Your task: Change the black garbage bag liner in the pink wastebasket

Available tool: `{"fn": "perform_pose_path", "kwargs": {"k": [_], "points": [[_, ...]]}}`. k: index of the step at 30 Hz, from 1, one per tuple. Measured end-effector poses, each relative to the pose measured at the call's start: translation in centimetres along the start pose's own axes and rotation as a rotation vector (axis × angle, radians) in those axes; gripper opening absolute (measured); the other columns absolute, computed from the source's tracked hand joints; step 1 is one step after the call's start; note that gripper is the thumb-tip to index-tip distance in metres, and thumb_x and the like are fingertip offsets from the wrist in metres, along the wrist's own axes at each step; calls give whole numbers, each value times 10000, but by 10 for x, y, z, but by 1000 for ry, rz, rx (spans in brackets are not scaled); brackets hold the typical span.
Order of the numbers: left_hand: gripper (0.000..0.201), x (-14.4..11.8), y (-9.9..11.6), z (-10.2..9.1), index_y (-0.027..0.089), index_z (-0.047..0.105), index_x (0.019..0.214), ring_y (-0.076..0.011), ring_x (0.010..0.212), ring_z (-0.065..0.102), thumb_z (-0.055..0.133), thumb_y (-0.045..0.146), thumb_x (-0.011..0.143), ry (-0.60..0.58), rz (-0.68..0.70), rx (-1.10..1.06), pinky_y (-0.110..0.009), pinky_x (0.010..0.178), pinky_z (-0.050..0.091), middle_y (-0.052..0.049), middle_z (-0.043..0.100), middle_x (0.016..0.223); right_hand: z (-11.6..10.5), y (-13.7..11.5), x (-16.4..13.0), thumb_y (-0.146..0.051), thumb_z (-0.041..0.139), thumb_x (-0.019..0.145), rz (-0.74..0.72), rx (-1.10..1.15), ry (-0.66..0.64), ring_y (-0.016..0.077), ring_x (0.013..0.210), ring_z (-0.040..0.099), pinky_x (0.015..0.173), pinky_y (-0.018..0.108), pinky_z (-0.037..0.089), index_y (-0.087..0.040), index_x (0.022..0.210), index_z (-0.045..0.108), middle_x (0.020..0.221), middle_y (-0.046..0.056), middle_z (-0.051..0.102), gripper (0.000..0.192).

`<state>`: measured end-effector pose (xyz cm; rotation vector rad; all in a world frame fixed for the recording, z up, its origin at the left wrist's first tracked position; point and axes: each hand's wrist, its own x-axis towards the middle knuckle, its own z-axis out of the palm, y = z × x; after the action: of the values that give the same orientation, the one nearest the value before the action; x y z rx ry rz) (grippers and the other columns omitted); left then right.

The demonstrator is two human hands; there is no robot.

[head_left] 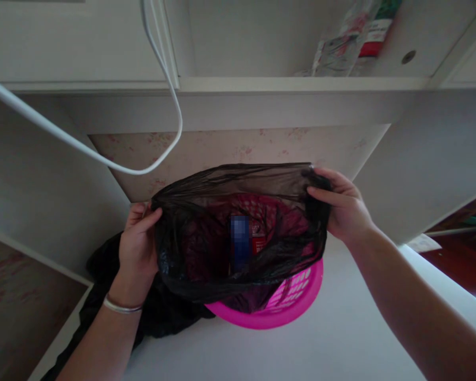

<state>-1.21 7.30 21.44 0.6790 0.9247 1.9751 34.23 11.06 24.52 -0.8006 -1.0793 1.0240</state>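
Thin black plastic stretches between my two hands as a bin bag (241, 288), its mouth held wide. My left hand (138, 243) pinches the bag's left edge between thumb and fingers. On the other side, my right hand (343, 203) grips the right edge in the same way. Below and inside the bag's outline is a bright pink plastic basket (262, 320) with a slotted wall. Its front rim shows beneath the bag; the rest is seen dimly through the plastic. A blue and red package (258, 243) lies down in the bag, its label partly blurred.
Dark fabric or plastic (162, 312) lies bunched at the left on the white surface (301, 352). A white cable (83, 149) loops down at upper left. Above is a white shelf (262, 84) holding a clear plastic packet (337, 50) and a red-and-green item (376, 34).
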Motion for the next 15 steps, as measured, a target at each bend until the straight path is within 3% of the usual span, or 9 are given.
{"fn": "perform_pose_path", "kwargs": {"k": [3, 7, 10, 13, 15], "points": [[317, -7, 10, -11, 223, 557, 705, -103, 785, 647, 727, -32, 626, 23, 34, -81, -219, 813, 537, 91, 688, 738, -21, -8, -12, -95, 819, 569, 39, 65, 105, 111, 650, 701, 615, 213, 587, -299, 746, 748, 772, -86, 767, 281], [332, -11, 16, -30, 219, 574, 670, -90, 756, 647, 682, -85, 594, 52, 102, -83, -192, 749, 529, 84, 713, 751, -57, -16, -25, -104, 799, 572, 78, 51, 167, 114, 632, 699, 584, 196, 566, -288, 753, 773, 741, -56, 768, 259], [311, -14, 19, -41, 216, 612, 642, -111, 789, 666, 715, -70, 574, 31, 160, -31, -224, 789, 542, 77, 720, 779, -82, -19, -33, -131, 796, 601, 88, 4, 208, 98, 675, 691, 620, 174, 553, -283, 771, 783, 752, -47, 763, 228], [232, -20, 22, -49, 230, 694, 702, -138, 877, 686, 809, 40, 636, -48, 186, -4, -265, 886, 544, 73, 728, 825, -105, -19, -42, -308, 809, 686, 122, -58, 109, 151, 850, 716, 729, 233, 592, -300, 951, 802, 1035, 23, 781, 265], [203, -24, 26, -55, 257, 755, 816, -160, 942, 679, 876, 200, 664, -130, 235, 21, -289, 952, 532, 51, 739, 918, -121, -18, -49, -448, 783, 736, 128, -120, -40, 239, 1051, 713, 823, 334, 615, -350, 1198, 744, 1330, 88, 692, 474]]}}
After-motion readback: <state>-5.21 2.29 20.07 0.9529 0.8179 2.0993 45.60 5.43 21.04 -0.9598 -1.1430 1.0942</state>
